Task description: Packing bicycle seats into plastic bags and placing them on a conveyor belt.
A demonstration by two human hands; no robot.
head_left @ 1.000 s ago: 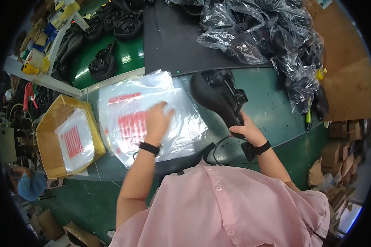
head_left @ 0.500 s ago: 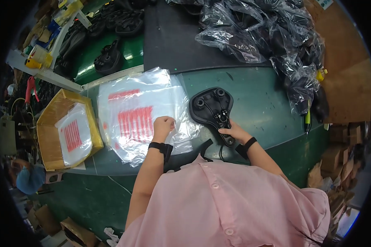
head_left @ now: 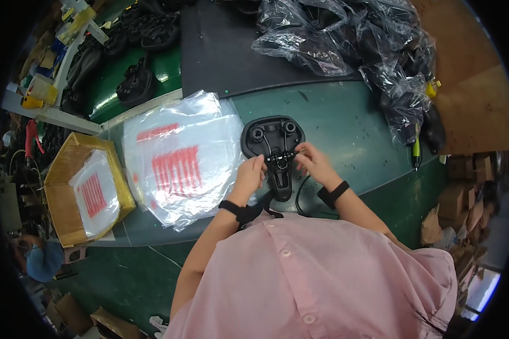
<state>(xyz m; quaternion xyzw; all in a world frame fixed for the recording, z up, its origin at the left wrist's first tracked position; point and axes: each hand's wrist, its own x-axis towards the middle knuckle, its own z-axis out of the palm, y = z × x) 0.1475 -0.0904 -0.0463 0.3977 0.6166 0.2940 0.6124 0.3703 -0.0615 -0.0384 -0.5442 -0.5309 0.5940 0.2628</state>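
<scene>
A black bicycle saddle (head_left: 280, 182) lies upside down on the green table in front of me, its nose toward my body. Two round springs sit at its wide end, and metal rails run to a clamp (head_left: 281, 159) at mid-length. My left hand (head_left: 250, 176) is closed, its fingertips pinching at the left end of the clamp. On the opposite side, my right hand (head_left: 316, 163) has thumb and fingers bent together at the clamp's right end. Fingers partly cover both clamp ends. Clear plastic bags (head_left: 175, 161) with red print lie in a stack left of the saddle.
A yellow box (head_left: 59, 195) with more printed bags stands at the left. Bagged saddles (head_left: 345, 39) are heaped at the far right beside a black mat (head_left: 220, 51). Bare saddles (head_left: 136, 82) lie at the far left. A green-yellow pen-like tool (head_left: 417, 150) rests near the right edge.
The saddle has shifted left and turned straighter. My left hand has come from the bag stack to the clamp. My right hand has moved from the saddle's nose up to the clamp.
</scene>
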